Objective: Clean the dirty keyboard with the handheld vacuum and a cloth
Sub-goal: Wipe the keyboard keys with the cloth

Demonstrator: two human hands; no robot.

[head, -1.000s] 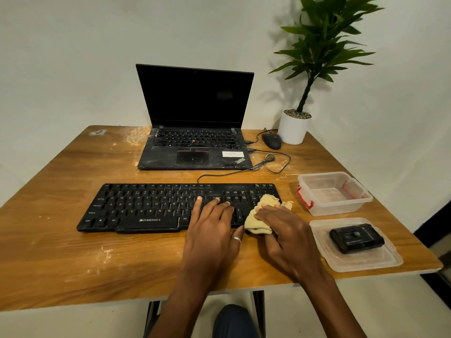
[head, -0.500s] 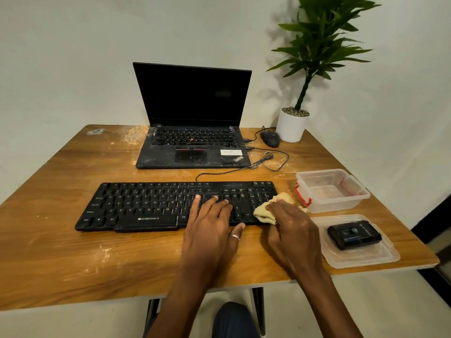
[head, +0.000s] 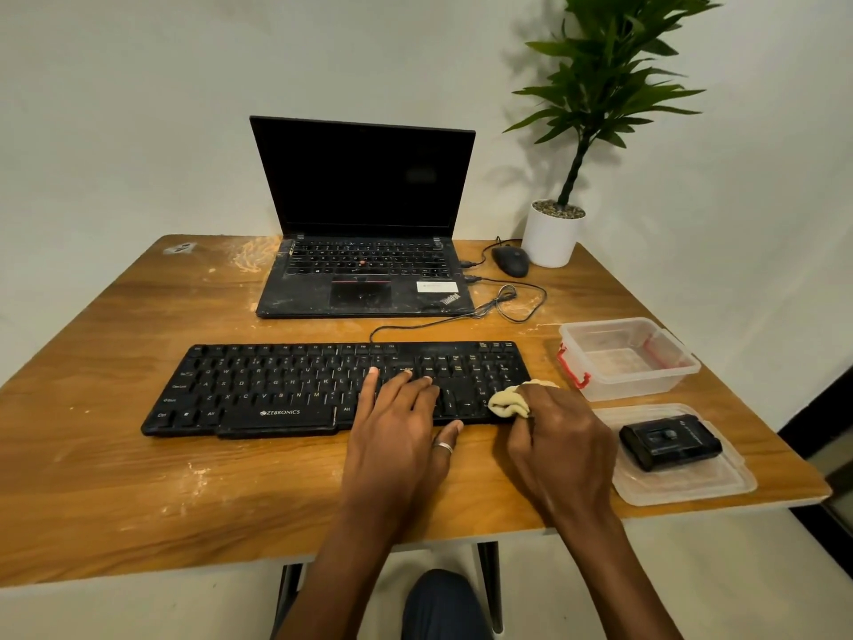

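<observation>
Scuffed wooden desk point(head: 138, 491), streaked with pale dust, fills the lower view, and a knee point(head: 443, 602) in dark cloth shows under its near edge. Both forearms reach over that edge.

The left grip point(head: 397, 436) lies flat and holds nothing. Its straight fingers are spread over the keys and its thumb rests against the near rim of the keyboard point(head: 286, 385). A silver ring point(head: 443, 448) sits on the thumb.

Just right of it, the right grip point(head: 563, 445) is curled round a bunched pale-yellow cloth point(head: 507, 401). It presses the wad onto the keyboard's near right corner, by the arrow keys and number pad. The black keyboard runs far out to the left of both grips, and its space bar reads ZEBRONICS.

Close to the right of the right grip lies a clear plastic lid point(head: 692, 487), flat on the desk. The small black handheld vacuum point(head: 669, 441) rests on it, untouched. Beyond that lid, ahead and to the right of the cloth, stands a clear container point(head: 627, 358) with red clips.

Farther ahead of the grips, a thin black cable point(head: 507, 302) loops across the wood from the keyboard's back edge. Behind it is an open laptop point(head: 364, 270), dusty, with a dark screen. To the laptop's right sits a black mouse point(head: 510, 261), just beside a potted plant point(head: 554, 233) in a white pot. A plain pale wall point(head: 138, 108) closes the view behind.
</observation>
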